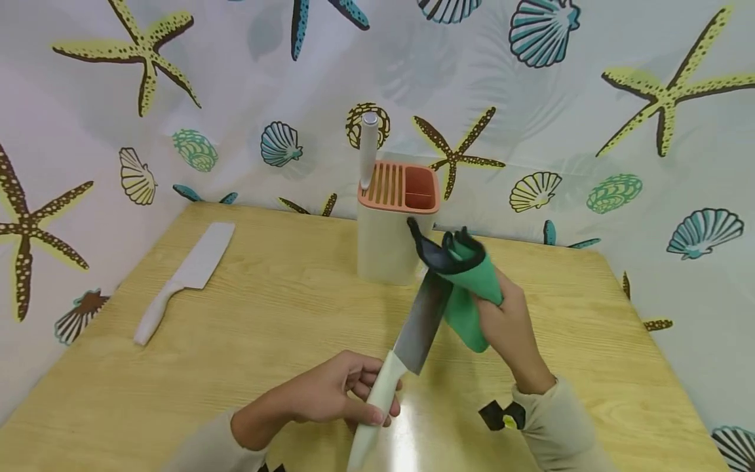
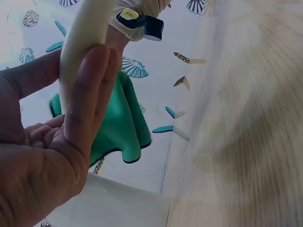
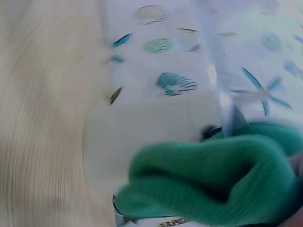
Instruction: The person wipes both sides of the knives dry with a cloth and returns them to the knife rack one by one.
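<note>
Pale-handled knife (image 1: 407, 357), prob. stiff, light: we'd hold handle (image 1: 385, 387), 7 o'clock, where L hand (image 1: 330, 393) grips; R hand (image 1: 503, 321) clutches soft-looking cloth (image 1: 479, 278), 1 o'clock.

Knife (image 1: 396, 366) in left grip (image 1: 336, 392), perhaps partly inside cloth (image 1: 480, 275)

the long right sleeve (image 1: 563, 429) is pale beige and creased; at its cuff (image 1: 534, 396) sits a black, blocky wrist piece (image 1: 491, 415) with a yellow patch (image 1: 509, 421); left of that cuff, the left sleeve (image 1: 215, 446) matches
</note>
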### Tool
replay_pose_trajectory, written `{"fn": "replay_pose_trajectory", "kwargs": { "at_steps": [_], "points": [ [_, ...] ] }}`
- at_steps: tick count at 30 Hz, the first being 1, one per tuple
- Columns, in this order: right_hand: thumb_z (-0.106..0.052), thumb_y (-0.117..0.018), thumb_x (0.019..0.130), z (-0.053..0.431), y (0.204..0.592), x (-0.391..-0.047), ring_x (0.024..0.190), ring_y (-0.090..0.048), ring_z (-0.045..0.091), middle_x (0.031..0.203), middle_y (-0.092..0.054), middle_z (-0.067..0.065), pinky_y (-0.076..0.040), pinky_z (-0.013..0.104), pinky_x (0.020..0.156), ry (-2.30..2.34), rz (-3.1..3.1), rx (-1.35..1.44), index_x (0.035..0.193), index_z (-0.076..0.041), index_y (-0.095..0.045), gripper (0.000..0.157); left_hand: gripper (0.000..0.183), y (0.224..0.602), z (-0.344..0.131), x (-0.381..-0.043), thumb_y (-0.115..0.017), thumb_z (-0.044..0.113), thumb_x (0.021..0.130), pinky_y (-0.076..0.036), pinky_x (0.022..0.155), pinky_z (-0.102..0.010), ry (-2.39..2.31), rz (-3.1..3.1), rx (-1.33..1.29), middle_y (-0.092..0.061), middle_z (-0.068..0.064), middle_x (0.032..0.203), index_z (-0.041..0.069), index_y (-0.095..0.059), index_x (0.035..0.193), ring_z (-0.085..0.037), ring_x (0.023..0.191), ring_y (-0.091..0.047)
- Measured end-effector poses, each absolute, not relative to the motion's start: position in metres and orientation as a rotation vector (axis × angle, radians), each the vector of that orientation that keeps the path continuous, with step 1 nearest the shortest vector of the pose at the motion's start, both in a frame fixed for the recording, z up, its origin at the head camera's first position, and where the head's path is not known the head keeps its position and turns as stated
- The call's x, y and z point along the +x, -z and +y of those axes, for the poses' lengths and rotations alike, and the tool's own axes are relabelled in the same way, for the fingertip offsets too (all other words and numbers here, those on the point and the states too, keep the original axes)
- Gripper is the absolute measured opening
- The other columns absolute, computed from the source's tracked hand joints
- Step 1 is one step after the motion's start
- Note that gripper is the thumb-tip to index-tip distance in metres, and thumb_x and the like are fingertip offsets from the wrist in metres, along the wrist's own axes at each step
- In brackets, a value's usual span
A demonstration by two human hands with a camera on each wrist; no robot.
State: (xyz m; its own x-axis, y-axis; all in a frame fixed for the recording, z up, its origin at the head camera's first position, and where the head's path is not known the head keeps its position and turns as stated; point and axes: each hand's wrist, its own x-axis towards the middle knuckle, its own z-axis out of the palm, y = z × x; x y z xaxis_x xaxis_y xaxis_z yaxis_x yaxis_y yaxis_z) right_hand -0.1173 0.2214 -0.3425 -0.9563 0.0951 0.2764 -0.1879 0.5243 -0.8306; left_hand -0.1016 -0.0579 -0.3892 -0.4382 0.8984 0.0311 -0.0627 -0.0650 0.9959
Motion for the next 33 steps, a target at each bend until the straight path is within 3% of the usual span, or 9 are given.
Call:
{"fn": "replay_pose_trajectory", "kwargs": {
  "at_steps": [2,6,9,14,18,23,26,30,33],
  "points": [
    [-0.016,-0.048,0.105,0.233,0.337,-0.116,0.099,-0.059,0.003,0.122,-0.059,0.003,-0.050,0.017,0.086,-1.691,-2.380,-0.171,0.136,-0.007,-0.053,0.034,0.040,0.392,-0.058,-0.102,-0.067,0.003,0.093,-0.056,0.066,-0.019,-1.649,1.383,0.939,-0.058,-0.046,0.113,-0.017,-0.051,0.123,-0.006,0.093,-0.072],
    [-0.020,-0.050,0.104,0.240,0.327,-0.106,0.110,-0.054,0.003,0.121,-0.051,-0.009,-0.048,0.019,0.099,-1.923,-2.148,-0.394,0.134,-0.016,-0.049,0.030,0.044,0.392,-0.062,-0.104,-0.070,0.008,0.092,-0.058,0.067,-0.023,-1.707,1.395,0.896,-0.058,-0.045,0.115,-0.013,-0.051,0.126,-0.008,0.093,-0.073],
    [-0.017,-0.053,0.103,0.234,0.322,-0.093,0.116,-0.055,0.006,0.122,-0.054,-0.010,-0.046,0.024,0.105,-1.833,-2.051,-0.339,0.132,-0.017,-0.055,0.029,0.046,0.389,-0.061,-0.105,-0.072,0.008,0.090,-0.060,0.069,-0.026,-1.725,1.498,0.844,-0.062,-0.041,0.115,-0.010,-0.053,0.127,-0.009,0.092,-0.073],
    [0.000,-0.053,0.099,0.201,0.321,-0.067,0.103,-0.063,0.006,0.115,-0.065,-0.007,-0.052,0.019,0.093,-1.539,-1.907,0.011,0.125,-0.003,-0.063,0.027,0.042,0.386,-0.054,-0.105,-0.077,0.009,0.086,-0.062,0.069,-0.033,-1.753,1.683,0.824,-0.068,-0.033,0.112,-0.006,-0.060,0.122,-0.009,0.088,-0.073],
    [0.019,-0.049,0.086,0.168,0.331,-0.053,0.113,-0.063,0.011,0.128,-0.065,0.003,-0.050,0.018,0.099,-1.294,-1.998,0.456,0.132,0.003,-0.059,0.049,0.037,0.384,-0.048,-0.105,-0.079,0.011,0.084,-0.062,0.069,-0.032,-1.743,1.797,0.828,-0.070,-0.025,0.108,-0.001,-0.065,0.116,-0.008,0.087,-0.070],
    [0.015,-0.050,0.070,0.140,0.352,-0.040,0.144,-0.045,0.022,0.157,-0.045,0.005,-0.032,0.018,0.117,-0.821,-2.375,0.690,0.147,-0.016,-0.050,0.083,0.027,0.383,-0.047,-0.105,-0.072,0.005,0.087,-0.056,0.077,-0.022,-1.706,2.048,0.998,-0.070,-0.016,0.104,0.002,-0.066,0.113,-0.002,0.088,-0.062],
    [0.013,-0.046,0.060,0.136,0.360,-0.038,0.145,-0.043,0.023,0.159,-0.041,0.003,-0.041,0.026,0.113,-0.693,-2.434,0.698,0.148,-0.019,-0.048,0.095,0.030,0.385,-0.047,-0.103,-0.071,0.004,0.087,-0.055,0.084,-0.022,-1.677,2.176,1.044,-0.071,-0.011,0.106,0.003,-0.064,0.117,-0.001,0.091,-0.060],
    [0.013,-0.045,0.051,0.136,0.359,-0.042,0.141,-0.049,0.026,0.158,-0.043,0.004,-0.059,0.039,0.091,-0.632,-2.369,0.687,0.146,-0.019,-0.051,0.100,0.046,0.385,-0.048,-0.099,-0.078,0.003,0.079,-0.055,0.091,-0.024,-1.670,2.246,0.986,-0.072,-0.005,0.114,0.011,-0.064,0.122,-0.005,0.102,-0.064],
    [0.013,-0.045,0.050,0.137,0.355,-0.046,0.139,-0.051,0.027,0.157,-0.045,0.005,-0.061,0.041,0.085,-0.612,-2.327,0.682,0.144,-0.019,-0.054,0.100,0.049,0.385,-0.048,-0.096,-0.078,0.000,0.073,-0.055,0.087,-0.024,-1.681,2.275,0.994,-0.073,0.000,0.110,0.016,-0.067,0.118,-0.005,0.096,-0.063]
  ]
}}
